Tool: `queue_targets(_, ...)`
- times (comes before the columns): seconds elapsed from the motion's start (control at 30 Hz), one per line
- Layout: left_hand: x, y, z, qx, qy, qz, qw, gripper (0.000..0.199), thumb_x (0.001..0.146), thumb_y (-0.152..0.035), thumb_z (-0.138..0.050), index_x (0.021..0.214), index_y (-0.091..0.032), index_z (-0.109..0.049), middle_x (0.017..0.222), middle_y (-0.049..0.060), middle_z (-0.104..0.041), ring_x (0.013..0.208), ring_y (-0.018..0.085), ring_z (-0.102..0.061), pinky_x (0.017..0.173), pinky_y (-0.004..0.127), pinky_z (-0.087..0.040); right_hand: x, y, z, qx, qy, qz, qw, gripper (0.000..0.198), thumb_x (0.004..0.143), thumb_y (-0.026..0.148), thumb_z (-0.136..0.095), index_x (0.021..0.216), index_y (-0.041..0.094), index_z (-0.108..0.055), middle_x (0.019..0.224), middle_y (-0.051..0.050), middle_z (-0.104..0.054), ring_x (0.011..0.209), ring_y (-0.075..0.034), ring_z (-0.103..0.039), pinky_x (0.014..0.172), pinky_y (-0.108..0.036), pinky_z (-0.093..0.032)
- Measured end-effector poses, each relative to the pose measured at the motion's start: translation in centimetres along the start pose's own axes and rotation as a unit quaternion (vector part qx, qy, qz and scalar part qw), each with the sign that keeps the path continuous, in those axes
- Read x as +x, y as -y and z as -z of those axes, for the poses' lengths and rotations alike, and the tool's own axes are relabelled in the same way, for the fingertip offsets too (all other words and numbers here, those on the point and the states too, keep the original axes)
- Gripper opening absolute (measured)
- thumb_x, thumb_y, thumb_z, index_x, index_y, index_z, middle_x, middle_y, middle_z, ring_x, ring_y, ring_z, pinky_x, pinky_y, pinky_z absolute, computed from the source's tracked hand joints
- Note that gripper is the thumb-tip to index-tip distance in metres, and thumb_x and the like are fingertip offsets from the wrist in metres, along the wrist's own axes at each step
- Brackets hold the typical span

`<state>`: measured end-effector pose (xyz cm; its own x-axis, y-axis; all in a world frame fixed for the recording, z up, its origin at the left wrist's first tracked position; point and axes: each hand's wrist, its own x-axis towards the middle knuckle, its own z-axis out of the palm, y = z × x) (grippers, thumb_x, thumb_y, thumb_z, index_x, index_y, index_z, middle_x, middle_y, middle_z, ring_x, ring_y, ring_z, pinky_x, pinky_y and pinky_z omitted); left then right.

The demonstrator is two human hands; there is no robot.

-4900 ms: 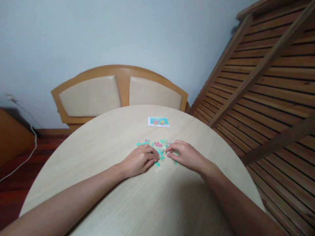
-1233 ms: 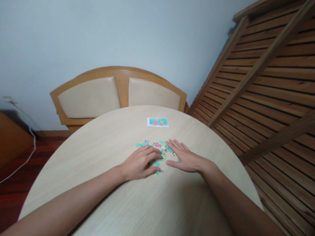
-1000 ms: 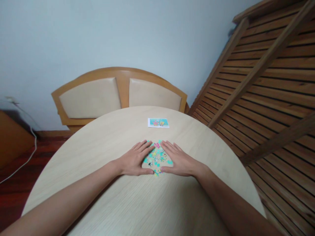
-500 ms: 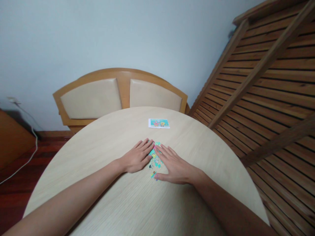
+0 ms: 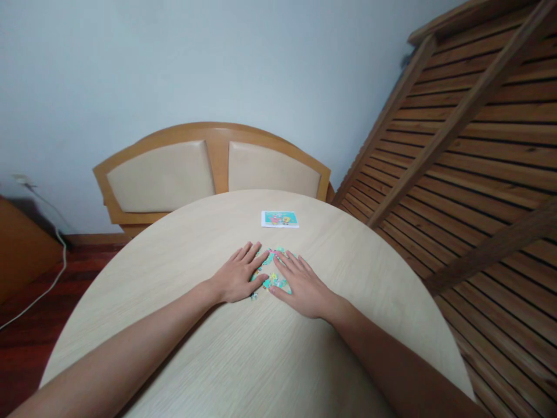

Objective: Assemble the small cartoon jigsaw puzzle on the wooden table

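Biggest stuff first: pale wall at the back (image 5: 261, 64), a slatted wood panel down the right (image 5: 491, 151), then the round tabletop (image 5: 226, 366) filling most of the lower view. A padded chair back (image 5: 220, 154) stands just past the far edge, and the slats show right behind the right edge; can't tell if either touches.

Both hands are on the tabletop, palms down, fingers spread, near each other but seemingly not touching. The left hand (image 5: 237, 278) flanks one side of the pieces, the right hand (image 5: 308, 293) the other; nothing looks gripped, though I can't see under the palms.

The card (image 5: 281, 219) lies flat near the far edge, a bit right of the middle. The pieces (image 5: 274, 280) sit between it and the near edge, which is out of shot.

Progress, imo: early days. The pieces are roughly bunched, but I can't spot any joined ones, too small to be sure. A few stray past the left thumb. Plenty of wood to slide across toward the left and right edges; the card limits the far side.
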<state>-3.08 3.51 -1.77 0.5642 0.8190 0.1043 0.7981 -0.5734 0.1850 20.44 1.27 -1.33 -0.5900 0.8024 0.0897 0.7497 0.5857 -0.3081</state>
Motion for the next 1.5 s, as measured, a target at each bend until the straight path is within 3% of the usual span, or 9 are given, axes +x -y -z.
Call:
queue_targets(0.3,-1.7,0.1,1.8,-0.007,0.062,-0.077,0.995,0.1,0.089,-0.078,-0.042,0.161,-0.019,-0.006,0.165,0.018,0.0,0.152,0.04,0.002,0.121,0.058,-0.013,0.1,-3.9,1.7,0.018,-0.051,-0.003,0.999,0.073,0.097,0.066,-0.039,0.154,0.02,-0.038,0.163,-0.011,-0.029,0.152,-0.029,-0.021,0.123,-0.05,-0.021)
queue_targets(0.4,-1.6,-0.4,1.7,-0.004,0.065,-0.049,0.997,0.106,0.086,-0.082,-0.041,0.16,-0.015,-0.006,0.164,0.021,-0.002,0.152,0.041,-0.001,0.12,0.059,-0.014,0.1,-4.4,1.7,0.01,-0.039,-0.057,0.998,0.079,0.096,0.069,-0.036,0.156,0.017,-0.033,0.163,-0.015,-0.026,0.152,-0.032,-0.018,0.122,-0.055,-0.017)
queue_targets(0.53,-0.1,-1.3,1.2,-0.01,0.058,-0.024,0.998,0.108,0.084,-0.084,-0.04,0.16,-0.013,-0.011,0.164,0.021,-0.006,0.152,0.041,-0.004,0.12,0.059,-0.014,1.2,-3.3,1.2,0.083,-0.041,0.004,0.996,0.072,0.098,0.063,-0.037,0.155,0.018,-0.035,0.162,-0.014,-0.03,0.151,-0.029,-0.021,0.123,-0.052,-0.016)
queue_targets(0.7,0.6,-1.4,0.9,-0.035,0.012,-0.044,0.998,0.103,0.087,-0.08,-0.042,0.16,-0.014,-0.012,0.166,0.016,-0.012,0.153,0.036,-0.008,0.123,0.053,-0.015,2.3,-2.4,0.9,0.39,-0.145,0.022,0.909,0.057,0.102,0.052,-0.031,0.151,0.023,-0.038,0.153,-0.011,-0.045,0.142,-0.023,-0.04,0.12,-0.047,-0.028)
queue_targets(0.8,0.0,-1.0,0.8,-0.031,-0.009,-0.052,0.998,0.091,0.092,-0.071,-0.044,0.159,-0.017,-0.015,0.166,0.013,-0.016,0.153,0.035,-0.01,0.123,0.052,-0.017,2.0,-3.1,1.3,0.464,-0.191,-0.014,0.865,0.054,0.101,0.051,-0.032,0.146,0.022,-0.042,0.143,-0.012,-0.055,0.134,-0.024,-0.05,0.116,-0.048,-0.034)
queue_targets(0.93,-0.7,-0.4,0.9,-0.015,0.002,-0.037,0.999,0.09,0.092,-0.067,-0.046,0.16,-0.017,-0.015,0.165,0.014,-0.014,0.153,0.037,-0.01,0.122,0.054,-0.018,0.4,-4.4,2.1,0.298,-0.155,-0.038,0.941,0.061,0.097,0.058,-0.043,0.147,0.022,-0.044,0.151,-0.013,-0.047,0.14,-0.026,-0.043,0.119,-0.049,-0.029)
queue_targets(1.03,-0.5,-0.4,1.0,-0.005,0.033,-0.001,0.999,0.094,0.091,-0.074,-0.04,0.159,-0.013,-0.017,0.165,0.017,-0.012,0.152,0.037,-0.01,0.122,0.053,-0.017,-0.6,-4.1,2.0,0.134,-0.067,-0.03,0.988,0.089,0.086,0.071,-0.054,0.156,0.019,-0.031,0.162,-0.015,-0.028,0.15,-0.032,-0.024,0.122,-0.053,-0.018)
queue_targets(1.23,0.9,-0.6,0.6,-0.027,0.028,0.026,0.999,0.094,0.09,-0.077,-0.039,0.158,-0.015,-0.022,0.164,0.015,-0.016,0.153,0.034,-0.012,0.122,0.055,-0.013,0.0,-0.8,0.4,0.009,0.016,-0.023,1.0,0.122,0.072,0.088,-0.054,0.161,0.017,-0.011,0.167,-0.014,-0.007,0.153,-0.037,-0.001,0.123,-0.053,-0.009)
queue_targets(1.5,1.7,0.5,-0.2,-0.14,-0.094,0.073,0.983,0.053,0.103,-0.037,-0.026,0.149,-0.013,-0.039,0.152,0.014,-0.047,0.14,0.024,-0.045,0.118,0.044,-0.033,3.5,1.6,-0.7,-0.037,-0.036,-0.104,0.993,0.103,0.075,0.086,-0.051,0.158,0.031,-0.026,0.167,-0.011,-0.013,0.151,-0.046,-0.004,0.117,-0.065,-0.01)
